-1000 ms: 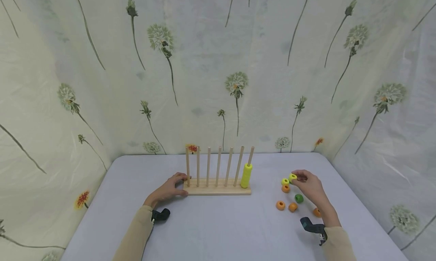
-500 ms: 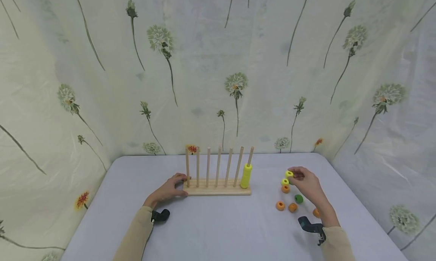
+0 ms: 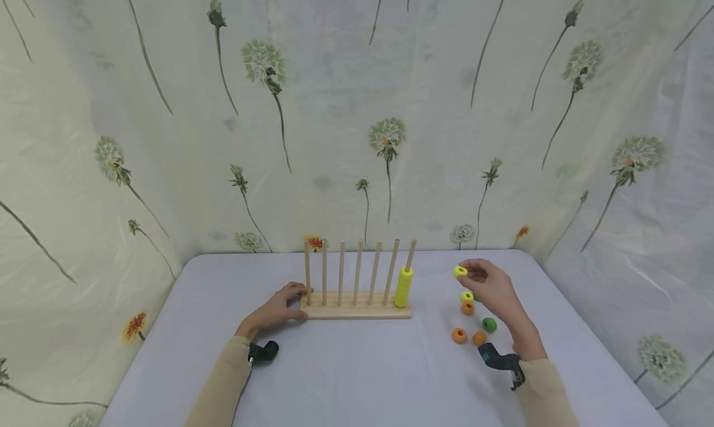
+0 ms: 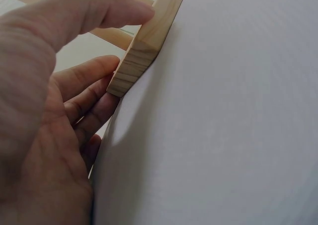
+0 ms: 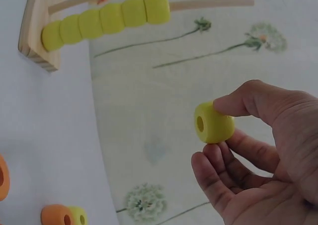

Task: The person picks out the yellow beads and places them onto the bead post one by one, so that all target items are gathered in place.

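A wooden peg rack (image 3: 357, 313) stands upright mid-table, with a row of several dowels. Yellow beads (image 3: 403, 287) are stacked on its rightmost dowel. My left hand (image 3: 273, 309) holds the rack's left end; in the left wrist view the thumb lies on the front edge of the base (image 4: 144, 41) and the fingers touch behind it. Raised above the table to the right of the rack, my right hand (image 3: 493, 290) pinches a yellow bead (image 5: 213, 123) between thumb and fingers. The bead's hole shows in the right wrist view, facing left.
Below the right hand lie loose beads: a yellow bead (image 3: 467, 297), an orange bead (image 3: 467, 308) touching it, a green bead (image 3: 489, 325), and further orange beads (image 3: 459, 336) nearer the front. A floral curtain (image 3: 334, 136) hangs behind the white table (image 3: 357, 377).
My right hand has lifted the yellow bead from beside the loose ones and carried it up and left toward the rack. The left hand and the rack have stayed put.
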Available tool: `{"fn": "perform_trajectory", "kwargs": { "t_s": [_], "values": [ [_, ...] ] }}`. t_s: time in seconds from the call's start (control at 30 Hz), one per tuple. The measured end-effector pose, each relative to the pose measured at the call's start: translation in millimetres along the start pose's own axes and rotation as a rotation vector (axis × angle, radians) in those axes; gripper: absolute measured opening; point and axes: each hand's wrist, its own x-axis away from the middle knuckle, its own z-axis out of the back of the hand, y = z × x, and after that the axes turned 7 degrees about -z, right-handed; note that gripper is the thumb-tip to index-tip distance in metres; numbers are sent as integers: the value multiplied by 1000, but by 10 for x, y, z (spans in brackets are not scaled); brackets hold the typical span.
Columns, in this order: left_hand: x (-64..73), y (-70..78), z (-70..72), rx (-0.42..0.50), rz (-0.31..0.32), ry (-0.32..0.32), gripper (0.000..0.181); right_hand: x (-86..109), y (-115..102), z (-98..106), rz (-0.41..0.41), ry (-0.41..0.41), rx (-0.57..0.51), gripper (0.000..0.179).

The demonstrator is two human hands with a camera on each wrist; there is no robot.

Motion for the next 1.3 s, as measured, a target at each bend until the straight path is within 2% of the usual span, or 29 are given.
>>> {"fn": "perform_trajectory", "kwargs": {
  "t_s": [0.37,0.57,1.3],
  "values": [
    [0,13,4,-1,11,5,66,-56,-398,0,71,16,-29,42],
    [7,22,7,0,14,3,67,-80,-581,-18,138,26,-45,40],
    [16,50,17,-1,11,-4,66,-129,-945,-62,282,16,-139,39]
  ]
}}
